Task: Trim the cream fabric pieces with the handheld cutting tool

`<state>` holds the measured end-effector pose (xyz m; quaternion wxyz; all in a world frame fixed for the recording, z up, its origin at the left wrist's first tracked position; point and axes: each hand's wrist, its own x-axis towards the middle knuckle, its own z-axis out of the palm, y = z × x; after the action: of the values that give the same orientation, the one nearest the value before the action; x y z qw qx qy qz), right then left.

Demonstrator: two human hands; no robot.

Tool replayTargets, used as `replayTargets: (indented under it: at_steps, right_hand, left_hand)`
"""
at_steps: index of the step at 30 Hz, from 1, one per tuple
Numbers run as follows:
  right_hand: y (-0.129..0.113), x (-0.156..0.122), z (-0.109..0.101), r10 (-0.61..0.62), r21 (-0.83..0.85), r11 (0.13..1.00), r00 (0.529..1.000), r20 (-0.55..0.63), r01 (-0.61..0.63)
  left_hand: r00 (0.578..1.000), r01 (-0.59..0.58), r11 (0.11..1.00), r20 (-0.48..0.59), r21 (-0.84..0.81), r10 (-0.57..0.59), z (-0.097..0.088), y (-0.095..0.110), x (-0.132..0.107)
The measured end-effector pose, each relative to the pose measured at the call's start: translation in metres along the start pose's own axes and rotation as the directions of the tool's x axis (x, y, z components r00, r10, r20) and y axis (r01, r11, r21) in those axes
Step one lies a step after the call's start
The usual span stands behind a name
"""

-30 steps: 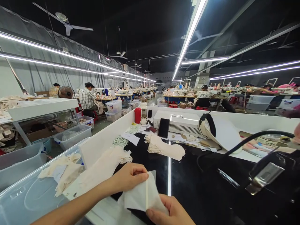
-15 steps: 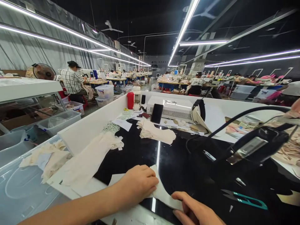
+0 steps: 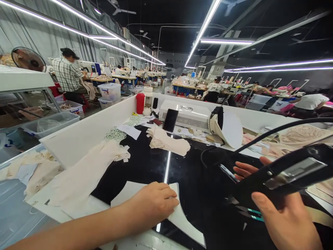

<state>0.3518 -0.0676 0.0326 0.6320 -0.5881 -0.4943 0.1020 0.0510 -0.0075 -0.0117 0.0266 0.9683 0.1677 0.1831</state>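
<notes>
My left hand [image 3: 151, 205] lies knuckles-up with curled fingers, pressing a white fabric piece [image 3: 183, 220] flat on the glossy black tabletop [image 3: 145, 163] near its front edge. My right hand [image 3: 288, 222] is at the right, thumb in front and fingers behind the body of a black hand tool [image 3: 286, 173] with a metal plate and a black cable [image 3: 273, 132]. The hand grips that tool above the table. Teal thread snips [image 3: 251, 212] lie just under the tool.
A stack of cream fabric pieces [image 3: 166, 140], a phone [image 3: 170, 119] leaning on a white machine box [image 3: 187, 116], and a red bottle [image 3: 139, 103] stand at the back. Cream cloth [image 3: 85, 173] drapes at the left. Clear bins [image 3: 49, 123] and seated workers [image 3: 66, 74] are beyond.
The white fabric piece went from held up in both hands to flat on the table. My right hand left it and took hold of the black tool. The view tilted down.
</notes>
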Motion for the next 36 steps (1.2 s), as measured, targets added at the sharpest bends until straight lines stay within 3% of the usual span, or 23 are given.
replayTargets:
  at_steps: [3,5,8,13,20,29,36]
  right_hand:
    - [-0.015,0.004,0.018,0.094,0.187,0.979,0.994,-0.052,-0.083]
    - [-0.021,0.005,0.026,0.077,0.259,0.964,0.995,-0.064,-0.058]
    - [-0.028,0.004,0.040,0.024,0.305,0.952,1.000,-0.015,-0.019]
    - [-0.040,0.000,0.069,0.006,0.273,0.962,0.996,-0.085,0.018]
    - [-0.036,0.002,0.106,-0.022,0.497,0.867,1.000,0.005,0.016]
    - [-0.029,0.000,0.123,-0.050,0.611,0.792,0.997,0.058,0.004]
    - [-0.036,-0.001,0.127,-0.049,0.626,0.780,0.995,0.087,-0.017]
  left_hand:
    - [1.000,0.002,0.999,-0.018,0.040,-0.001,0.005,0.001,0.004]
    - [1.000,0.004,0.997,-0.027,0.073,-0.002,0.008,0.002,0.007]
    - [0.999,0.006,0.993,-0.039,0.119,-0.002,0.013,0.004,0.009]
    - [0.996,-0.003,0.981,-0.082,0.192,0.019,0.022,0.006,0.007]
    - [0.987,0.000,0.972,-0.156,0.235,0.037,0.031,0.012,0.003]
    - [0.984,0.011,0.967,-0.177,0.255,0.035,0.034,0.016,0.001]
    - [0.984,0.014,0.969,-0.175,0.246,0.030,0.031,0.017,0.002]
